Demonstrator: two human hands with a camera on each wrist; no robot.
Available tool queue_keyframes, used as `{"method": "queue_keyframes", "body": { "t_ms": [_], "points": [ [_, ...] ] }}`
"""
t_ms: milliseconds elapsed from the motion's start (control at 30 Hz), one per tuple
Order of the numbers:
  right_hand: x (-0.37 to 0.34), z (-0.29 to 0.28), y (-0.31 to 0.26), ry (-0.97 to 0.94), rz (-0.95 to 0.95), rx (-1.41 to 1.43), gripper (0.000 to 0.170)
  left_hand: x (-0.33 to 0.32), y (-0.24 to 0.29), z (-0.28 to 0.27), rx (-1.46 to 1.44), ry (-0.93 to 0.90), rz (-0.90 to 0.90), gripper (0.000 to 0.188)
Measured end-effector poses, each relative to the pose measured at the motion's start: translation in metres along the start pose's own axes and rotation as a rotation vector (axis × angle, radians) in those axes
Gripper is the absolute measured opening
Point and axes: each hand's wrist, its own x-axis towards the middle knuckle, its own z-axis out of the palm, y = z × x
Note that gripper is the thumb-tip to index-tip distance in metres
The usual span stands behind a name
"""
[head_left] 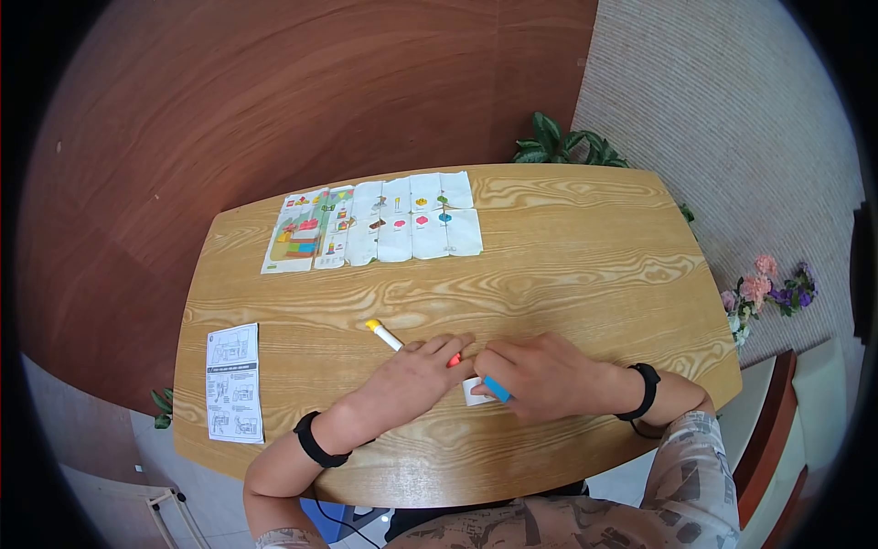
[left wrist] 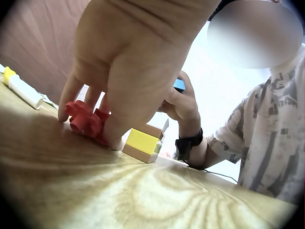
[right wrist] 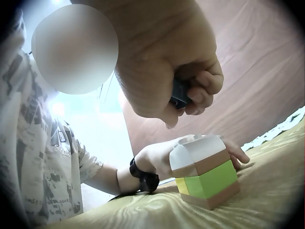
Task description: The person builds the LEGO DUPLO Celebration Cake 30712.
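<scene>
My left hand (head_left: pixel 412 375) reaches down to the table, its thumb and fingers round red flower-shaped toy bricks (left wrist: pixel 85 119). In my right hand (head_left: pixel 549 373) a blue toy brick (head_left: pixel 496 390) is gripped by curled fingers, which hide part of it. Close below that hand stands a small brick stack (right wrist: pixel 205 172) with a white rounded top, brown layers, and a green and yellow layer between them. In the head view the white top (head_left: pixel 475 393) shows just beside the blue brick. The left hand is on the far side of the stack in the right wrist view.
A white stick with a yellow tip (head_left: pixel 384 334) lies beyond my left hand. An unfolded colour instruction sheet (head_left: pixel 393 247) is at the table's (head_left: pixel 585 265) far side. At the left lies a black-and-white printed sheet (head_left: pixel 234 382). Artificial flowers (head_left: pixel 757 285) stand off the right edge.
</scene>
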Motion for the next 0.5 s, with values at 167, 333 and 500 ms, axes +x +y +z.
{"method": "queue_keyframes", "body": {
  "t_ms": [167, 333, 500],
  "points": [
    [-0.0024, -0.0002, 0.0021, -0.049, 0.007, 0.003, 0.024, -0.0006, -0.0012, -0.0026, 0.031, -0.004, 0.014, 0.033],
    [-0.0017, -0.0033, 0.0021, -0.057, 0.007, -0.020, 0.024, -0.0001, -0.0019, -0.0030, 0.007, 0.012, 0.005, 0.032],
    [-0.0018, -0.0066, 0.0025, -0.047, 0.018, -0.027, 0.029, -0.0006, -0.0014, -0.0079, -0.025, 0.079, -0.018, 0.034]
  ]
}}
